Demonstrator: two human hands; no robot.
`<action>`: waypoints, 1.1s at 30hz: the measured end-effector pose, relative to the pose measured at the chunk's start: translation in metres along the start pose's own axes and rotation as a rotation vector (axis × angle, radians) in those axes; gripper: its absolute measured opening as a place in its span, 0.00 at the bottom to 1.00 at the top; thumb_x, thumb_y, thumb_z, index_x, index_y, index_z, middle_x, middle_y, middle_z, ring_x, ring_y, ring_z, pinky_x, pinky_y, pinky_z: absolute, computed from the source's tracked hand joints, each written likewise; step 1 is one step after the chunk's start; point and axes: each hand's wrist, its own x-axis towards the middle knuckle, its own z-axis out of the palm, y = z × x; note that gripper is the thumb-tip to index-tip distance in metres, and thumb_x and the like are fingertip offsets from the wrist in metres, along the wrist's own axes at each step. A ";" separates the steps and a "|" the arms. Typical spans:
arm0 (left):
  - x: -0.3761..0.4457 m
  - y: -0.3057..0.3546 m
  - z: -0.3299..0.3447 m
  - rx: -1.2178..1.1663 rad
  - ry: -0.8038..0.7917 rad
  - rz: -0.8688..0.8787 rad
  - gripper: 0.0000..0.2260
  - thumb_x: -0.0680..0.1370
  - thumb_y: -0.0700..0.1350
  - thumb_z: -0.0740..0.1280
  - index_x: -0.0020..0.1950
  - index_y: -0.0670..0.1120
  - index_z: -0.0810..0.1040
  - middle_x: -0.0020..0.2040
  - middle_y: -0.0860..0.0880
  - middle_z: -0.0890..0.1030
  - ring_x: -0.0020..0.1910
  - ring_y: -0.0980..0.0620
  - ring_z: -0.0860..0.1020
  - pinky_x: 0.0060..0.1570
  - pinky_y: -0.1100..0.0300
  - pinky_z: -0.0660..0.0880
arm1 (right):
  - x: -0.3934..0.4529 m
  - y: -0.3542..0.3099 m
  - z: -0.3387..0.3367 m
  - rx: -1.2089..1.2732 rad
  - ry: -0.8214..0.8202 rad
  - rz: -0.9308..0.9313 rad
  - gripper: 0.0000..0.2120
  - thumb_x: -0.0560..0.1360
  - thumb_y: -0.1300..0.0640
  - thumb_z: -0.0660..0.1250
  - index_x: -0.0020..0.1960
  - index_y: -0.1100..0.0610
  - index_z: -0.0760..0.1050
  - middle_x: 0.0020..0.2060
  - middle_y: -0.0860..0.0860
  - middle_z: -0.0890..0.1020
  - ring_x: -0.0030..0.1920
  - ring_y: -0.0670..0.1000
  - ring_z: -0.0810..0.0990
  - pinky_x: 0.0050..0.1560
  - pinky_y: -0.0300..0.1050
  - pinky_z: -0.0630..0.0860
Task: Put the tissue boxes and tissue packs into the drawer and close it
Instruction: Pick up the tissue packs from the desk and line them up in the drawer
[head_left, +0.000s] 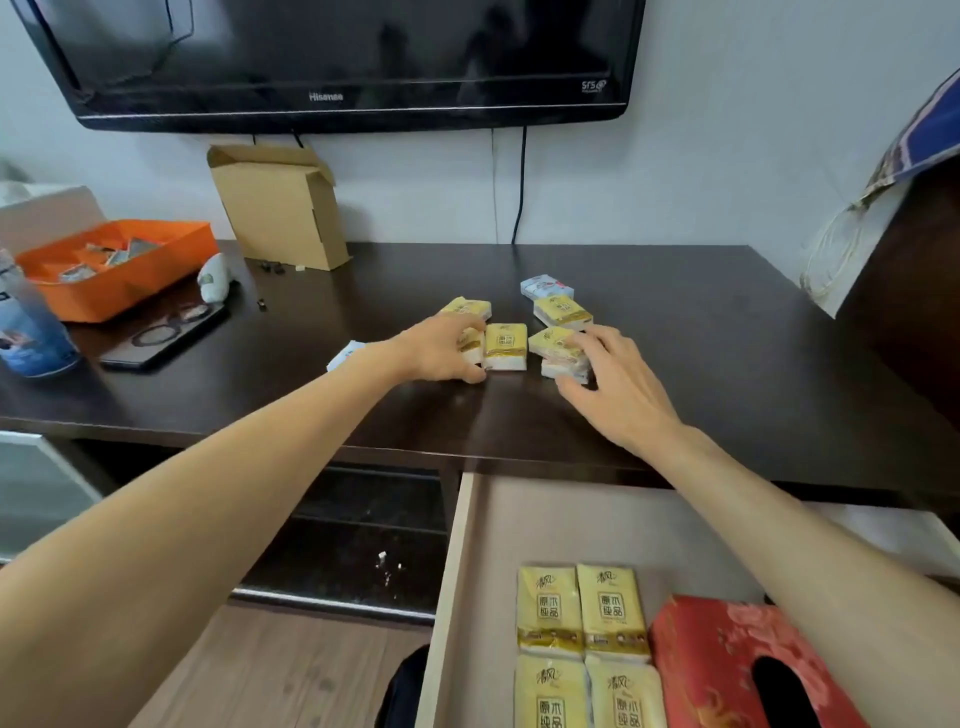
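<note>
Head view: dark worktop (675, 312) w/ small yellow tissue packs clustered mid-surface. Left hand (441, 345) curled round a yellow pack (472, 348), fingers over its top, thumb at front edge; another yellow pack (505, 347) stands just beside it, touching. Right hand (613, 379) spread over a short stack of packs (558, 353), fingertips on top, thumb low at front. More packs behind: yellow one (561, 312), blue-white one (545, 287); blue-white pack (345, 356) partly hidden by left forearm. Open drawer (452, 571) below worktop edge holds four yellow packs (582, 649) in a 2x2 block, red tissue box (727, 660) touching their right side. Orange tray (124, 291) far left.
</note>
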 end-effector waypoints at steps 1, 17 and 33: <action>0.002 -0.003 -0.001 0.011 -0.030 0.000 0.33 0.72 0.51 0.74 0.75 0.50 0.67 0.73 0.46 0.71 0.68 0.44 0.71 0.65 0.52 0.68 | 0.001 0.001 0.001 -0.016 0.025 0.018 0.23 0.80 0.49 0.66 0.73 0.53 0.71 0.72 0.51 0.70 0.71 0.54 0.69 0.61 0.53 0.74; -0.062 0.050 0.010 0.104 0.103 0.187 0.38 0.68 0.62 0.76 0.74 0.54 0.66 0.67 0.51 0.76 0.64 0.48 0.74 0.56 0.49 0.75 | -0.029 0.008 -0.019 0.188 0.371 0.036 0.08 0.74 0.47 0.73 0.47 0.49 0.78 0.51 0.43 0.73 0.53 0.45 0.73 0.37 0.39 0.71; -0.091 0.046 0.028 -0.080 -0.057 0.190 0.25 0.74 0.61 0.69 0.70 0.58 0.73 0.71 0.54 0.73 0.66 0.53 0.72 0.64 0.48 0.72 | -0.048 0.011 -0.070 0.074 -0.432 -0.105 0.21 0.71 0.43 0.76 0.61 0.47 0.77 0.65 0.45 0.72 0.65 0.49 0.71 0.63 0.50 0.72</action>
